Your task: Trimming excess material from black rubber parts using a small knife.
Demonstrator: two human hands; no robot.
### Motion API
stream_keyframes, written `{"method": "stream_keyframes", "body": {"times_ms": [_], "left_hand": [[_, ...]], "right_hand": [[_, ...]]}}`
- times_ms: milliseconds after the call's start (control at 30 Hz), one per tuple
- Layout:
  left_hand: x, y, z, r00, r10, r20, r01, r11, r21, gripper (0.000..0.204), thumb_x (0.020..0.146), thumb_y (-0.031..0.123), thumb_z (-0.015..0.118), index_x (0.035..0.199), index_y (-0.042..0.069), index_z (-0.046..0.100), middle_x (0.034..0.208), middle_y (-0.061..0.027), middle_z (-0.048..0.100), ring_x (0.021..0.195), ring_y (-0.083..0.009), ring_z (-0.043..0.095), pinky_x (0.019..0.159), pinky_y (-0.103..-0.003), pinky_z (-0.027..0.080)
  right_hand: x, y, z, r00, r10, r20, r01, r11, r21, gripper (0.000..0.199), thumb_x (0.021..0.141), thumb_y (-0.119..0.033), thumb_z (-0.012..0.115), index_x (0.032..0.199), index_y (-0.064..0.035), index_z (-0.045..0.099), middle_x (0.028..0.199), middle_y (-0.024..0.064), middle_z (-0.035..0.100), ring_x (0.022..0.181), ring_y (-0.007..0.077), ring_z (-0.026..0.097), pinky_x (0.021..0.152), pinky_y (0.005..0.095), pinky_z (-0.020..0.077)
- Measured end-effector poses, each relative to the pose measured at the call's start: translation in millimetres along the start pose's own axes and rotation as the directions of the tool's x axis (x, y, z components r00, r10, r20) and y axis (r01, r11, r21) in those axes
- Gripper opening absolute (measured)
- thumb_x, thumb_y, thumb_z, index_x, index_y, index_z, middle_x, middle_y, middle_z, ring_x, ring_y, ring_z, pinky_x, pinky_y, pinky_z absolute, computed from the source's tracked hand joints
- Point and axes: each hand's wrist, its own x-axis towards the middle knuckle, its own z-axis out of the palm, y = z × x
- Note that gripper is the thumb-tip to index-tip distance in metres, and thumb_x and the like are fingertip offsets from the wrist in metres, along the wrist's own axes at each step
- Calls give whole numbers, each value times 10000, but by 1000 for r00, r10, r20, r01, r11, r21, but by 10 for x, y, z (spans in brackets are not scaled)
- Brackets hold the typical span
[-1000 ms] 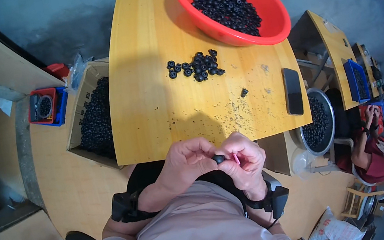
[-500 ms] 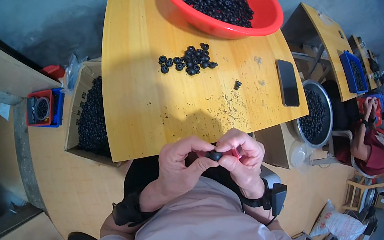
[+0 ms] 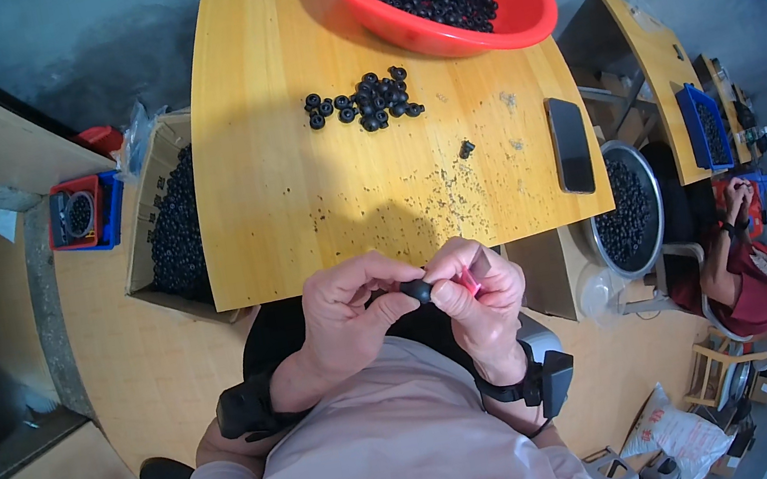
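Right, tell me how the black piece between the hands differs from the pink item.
Colour: the black piece is dark all over, while the pink item is bright. Shape: the black piece looks rounded; the pink item looks slimmer and more angular, though partly hidden. Hold: the left hand pinches the black piece, and the right hand holds the pink item. Both are held off the table.

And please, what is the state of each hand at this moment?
Left hand: closed, pinching a small, rounded black piece.
Right hand: closed, holding a small bright-pink object.
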Motion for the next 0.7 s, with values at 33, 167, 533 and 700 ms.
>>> {"method": "stream_keyframes", "body": {"times_ms": [33,167,533,700], "left_hand": [[-4,2,-7,1000,-2,-1,2,1000,0,158,761,-25,639,913,-25,593,806,-44,600,729,-67,545,644,-184,433],[5,42,-14,984,-177,36,180,969,-167,182,773,65,651,903,-24,560,805,-45,576,724,-78,532,640,-190,424],[5,-29,-3,952,-259,165,300,900,-315,179,807,89,623,943,2,547,806,15,523,695,-26,450,596,-149,360],[-2,-34,-28,948,-251,194,300,910,-286,187,802,90,629,943,-1,544,822,18,529,708,-26,459,604,-150,369]], "right_hand": [[-11,-1,-5,1000,2,0,-2,1000,1,63,767,57,592,805,14,568,712,-1,537,597,24,434,564,152,352],[-60,-70,-27,1000,11,-3,-11,998,61,169,789,-26,554,953,9,530,805,22,518,665,48,447,601,176,358],[-161,-119,-130,982,-139,131,174,932,-318,238,807,-76,565,1015,39,547,804,148,607,602,187,553,561,271,437],[-143,-148,-128,966,-174,191,242,866,-437,231,786,-57,585,990,47,552,759,144,603,561,190,543,530,261,429]]}}
